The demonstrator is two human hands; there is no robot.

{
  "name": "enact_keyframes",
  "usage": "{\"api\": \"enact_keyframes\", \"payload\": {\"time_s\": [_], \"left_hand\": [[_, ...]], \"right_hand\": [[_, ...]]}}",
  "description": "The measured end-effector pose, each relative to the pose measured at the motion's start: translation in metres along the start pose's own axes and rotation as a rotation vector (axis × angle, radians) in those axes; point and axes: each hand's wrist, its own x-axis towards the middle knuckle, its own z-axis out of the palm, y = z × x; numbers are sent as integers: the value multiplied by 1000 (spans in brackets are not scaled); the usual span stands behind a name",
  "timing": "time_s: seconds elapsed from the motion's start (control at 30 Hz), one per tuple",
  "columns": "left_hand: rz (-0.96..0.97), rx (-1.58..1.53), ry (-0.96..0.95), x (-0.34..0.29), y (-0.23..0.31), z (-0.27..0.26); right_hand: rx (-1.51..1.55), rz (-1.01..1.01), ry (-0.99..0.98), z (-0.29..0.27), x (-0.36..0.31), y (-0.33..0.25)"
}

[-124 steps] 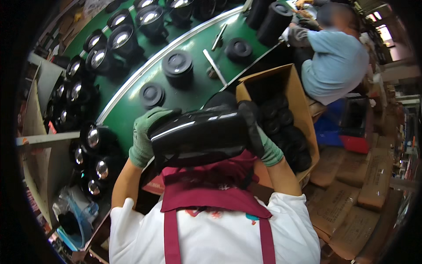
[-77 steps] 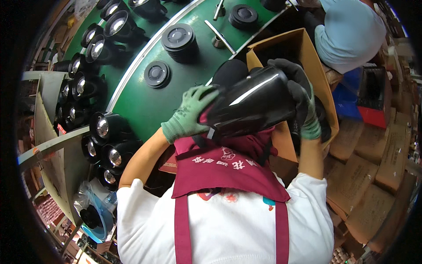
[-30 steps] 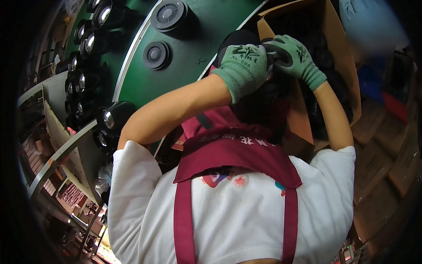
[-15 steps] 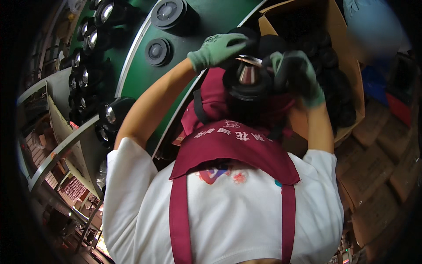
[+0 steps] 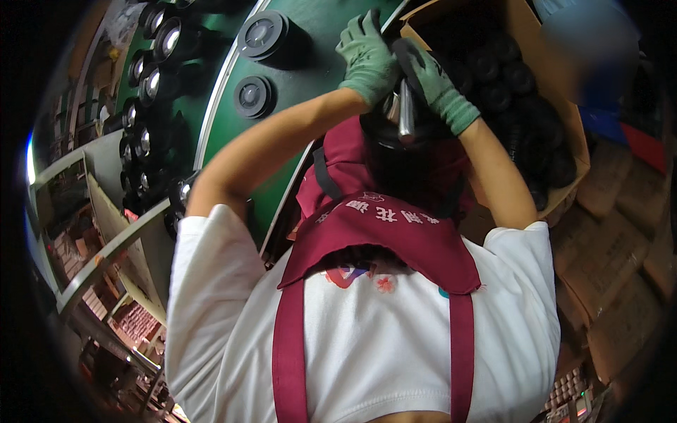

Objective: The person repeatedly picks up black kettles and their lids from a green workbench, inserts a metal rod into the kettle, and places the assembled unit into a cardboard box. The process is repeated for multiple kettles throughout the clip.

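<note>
My left hand [image 5: 368, 60], in a pale green glove, is raised at the edge of the green work surface with its fingers stretched and partly spread. It holds nothing that I can see. Beside it, my right hand [image 5: 437, 88], in a matching glove with a dark palm, is around a shiny metal rod [image 5: 405, 111] that sticks out toward me. Its grip is partly hidden. Below both hands, a large black round part [image 5: 395, 148] rests at my lap against the maroon apron [image 5: 381, 229]. Shiny metal shows at its centre, half covered by the rod.
Two black ribbed discs [image 5: 262, 35] [image 5: 252, 96] lie on the green surface [image 5: 310, 77]. Several black cups with shiny insides [image 5: 168, 41] line the left. An open cardboard box [image 5: 546, 60] of black round parts stands at right, near brown cartons [image 5: 599, 261].
My left hand has risen and its fingers have straightened upward. My right hand has shifted left and turned, so the metal that pointed sideways now points down toward me.
</note>
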Motion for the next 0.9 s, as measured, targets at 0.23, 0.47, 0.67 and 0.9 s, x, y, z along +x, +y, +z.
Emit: {"api": "enact_keyframes", "payload": {"time_s": [0.23,0.47,0.67,0.9], "left_hand": [[-668,-359,-1127,-5,30,-100],[-148,230,-877,-11,28,-70],[593,95,-904,9,-19,-77],[422,182,-1035,8,38,-91]], "right_hand": [[-121,147,-559,33,40,-9],[-230,109,-227,43,17,13],[-561,61,-283,-41,-15,-37],[245,250,-1486,-83,85,21]]}}
